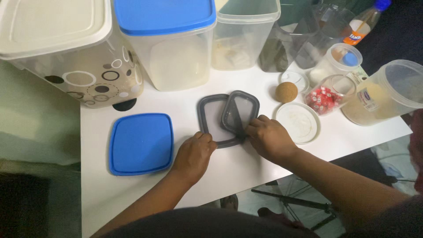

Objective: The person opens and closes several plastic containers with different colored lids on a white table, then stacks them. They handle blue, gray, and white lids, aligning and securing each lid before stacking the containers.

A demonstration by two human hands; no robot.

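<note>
Two grey-rimmed clear lids lie overlapped in the middle of the white table point(246, 167). The larger grey lid point(211, 115) is underneath, and the smaller grey lid point(241, 109) rests tilted on its right side. My left hand point(194, 155) curls over the larger lid's near left corner. My right hand point(269, 139) touches the near edge of the smaller lid with its fingertips. A blue square lid point(141, 143) lies flat to the left of my left hand.
Tall plastic containers stand along the back: a dotted one with a white lid point(75, 48), one with a blue lid point(169, 39), a clear one point(242, 37). A cork ball point(286, 91), a white round lid point(298, 122), a jar of red pieces point(328, 94) and a tipped jar point(387, 94) sit right.
</note>
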